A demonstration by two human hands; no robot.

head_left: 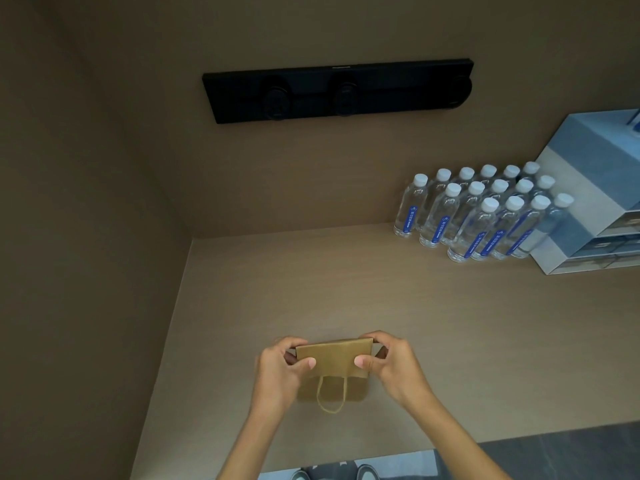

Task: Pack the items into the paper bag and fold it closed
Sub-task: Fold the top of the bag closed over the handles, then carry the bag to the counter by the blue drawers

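Note:
A small brown paper bag (pixel 334 358) stands on the beige counter (pixel 450 341) near its front edge. Its top is folded over toward me into a flat flap, and a twisted paper handle (pixel 331 398) hangs down the front below the flap. My left hand (pixel 282 370) pinches the flap's left end, thumb on the front. My right hand (pixel 391 363) pinches the right end the same way. What is inside the bag is hidden.
Several clear water bottles (pixel 481 216) with white caps and blue labels stand at the back right. Beside them sit stacked blue-and-white boxes (pixel 588 202). A black socket strip (pixel 337 90) is on the back wall. A side wall (pixel 86 237) closes the left.

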